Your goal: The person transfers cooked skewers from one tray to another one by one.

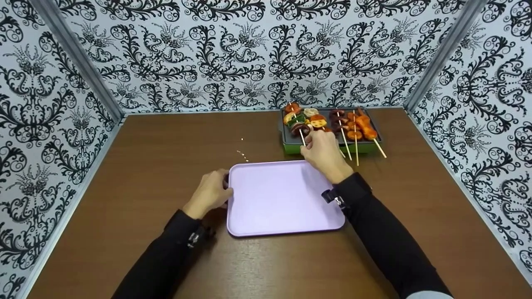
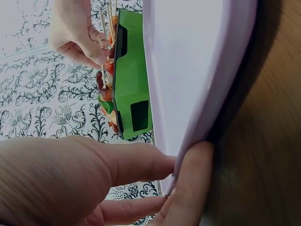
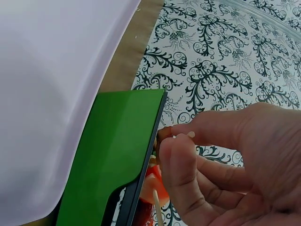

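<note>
My left hand [image 1: 209, 192] grips the left rim of a pale purple tray [image 1: 282, 199], thumb on one side and fingers on the other, as the left wrist view shows. Over the near left part of a green and black grill [image 1: 291, 148], my right hand [image 1: 326, 153] pinches the stick of a skewer [image 1: 302, 138] between thumb and fingers. That skewer's food [image 2: 106, 94] lies over the grill's left side; whether it still touches the grill I cannot tell. Other skewers [image 1: 355, 135] lie on the grill, their sticks pointing towards me.
The brown tabletop [image 1: 166, 145] carries small pale crumbs [image 1: 243, 155] behind the tray. Patterned walls [image 1: 249, 54] close off the back and both sides. The grill stands near the back wall, right of centre, just behind the tray's right half.
</note>
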{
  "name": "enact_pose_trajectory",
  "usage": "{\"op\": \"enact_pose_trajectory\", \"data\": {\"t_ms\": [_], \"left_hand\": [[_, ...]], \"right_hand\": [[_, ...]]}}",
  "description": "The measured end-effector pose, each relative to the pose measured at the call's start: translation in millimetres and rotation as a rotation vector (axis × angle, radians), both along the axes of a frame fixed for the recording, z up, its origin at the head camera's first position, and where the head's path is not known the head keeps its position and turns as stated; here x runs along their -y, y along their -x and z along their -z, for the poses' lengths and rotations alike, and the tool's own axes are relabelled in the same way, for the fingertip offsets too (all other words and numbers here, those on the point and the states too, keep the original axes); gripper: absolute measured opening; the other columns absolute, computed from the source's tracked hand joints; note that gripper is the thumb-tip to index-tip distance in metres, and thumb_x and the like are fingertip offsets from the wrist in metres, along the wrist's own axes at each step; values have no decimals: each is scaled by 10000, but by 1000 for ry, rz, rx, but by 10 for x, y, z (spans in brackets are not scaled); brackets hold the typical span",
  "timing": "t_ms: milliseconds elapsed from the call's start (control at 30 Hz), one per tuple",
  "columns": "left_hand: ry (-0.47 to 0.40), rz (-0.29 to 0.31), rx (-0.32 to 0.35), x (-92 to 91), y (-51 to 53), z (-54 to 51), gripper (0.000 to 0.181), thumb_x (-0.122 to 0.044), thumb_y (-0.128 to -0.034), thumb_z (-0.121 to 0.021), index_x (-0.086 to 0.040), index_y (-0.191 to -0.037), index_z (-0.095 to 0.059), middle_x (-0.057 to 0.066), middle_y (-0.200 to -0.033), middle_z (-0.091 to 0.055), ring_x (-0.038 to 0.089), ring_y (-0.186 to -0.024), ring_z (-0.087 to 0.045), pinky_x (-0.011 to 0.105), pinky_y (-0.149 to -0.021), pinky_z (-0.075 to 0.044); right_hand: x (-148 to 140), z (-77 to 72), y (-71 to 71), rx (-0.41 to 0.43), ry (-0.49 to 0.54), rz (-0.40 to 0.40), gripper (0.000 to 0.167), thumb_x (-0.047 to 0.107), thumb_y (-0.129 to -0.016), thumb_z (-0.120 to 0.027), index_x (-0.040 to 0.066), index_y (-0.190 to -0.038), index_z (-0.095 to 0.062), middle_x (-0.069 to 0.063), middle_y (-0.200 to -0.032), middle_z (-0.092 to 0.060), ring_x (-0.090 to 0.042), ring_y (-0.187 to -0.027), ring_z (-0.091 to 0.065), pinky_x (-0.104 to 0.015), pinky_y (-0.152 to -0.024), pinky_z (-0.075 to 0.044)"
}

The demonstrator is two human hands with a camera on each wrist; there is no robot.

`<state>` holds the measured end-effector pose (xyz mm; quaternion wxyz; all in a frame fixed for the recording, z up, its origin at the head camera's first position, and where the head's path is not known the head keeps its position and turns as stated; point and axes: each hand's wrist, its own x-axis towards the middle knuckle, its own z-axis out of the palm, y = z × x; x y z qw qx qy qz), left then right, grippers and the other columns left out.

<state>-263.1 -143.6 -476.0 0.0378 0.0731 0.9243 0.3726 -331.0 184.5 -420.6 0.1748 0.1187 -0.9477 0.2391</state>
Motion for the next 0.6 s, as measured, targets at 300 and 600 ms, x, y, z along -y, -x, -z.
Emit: {"op": "enact_pose_trajectory", "data": {"t_ms": [300,600], "left_hand": [[-3,-6,7,-13,-10,-9,536,-1,-879,-663,63,-1407,-589,112,-849,-664,223,-655,-689,284,-438,-621],[11,-9,-17,-3,-24,0,521,-3,-885,-670,51,-1399,-604,96,-842,-657,228,-685,-689,274,-443,-620]], "right_hand": [[-5,-68,-6,75,10,47,146,141,-849,-786,24,-932,-816,-93,-850,-775,-318,-822,-736,-502,-795,-649],[38,-78,-1,92,23,64,98,118,-829,-782,63,-893,-833,-82,-870,-779,-340,-889,-734,-541,-874,-621]]}}
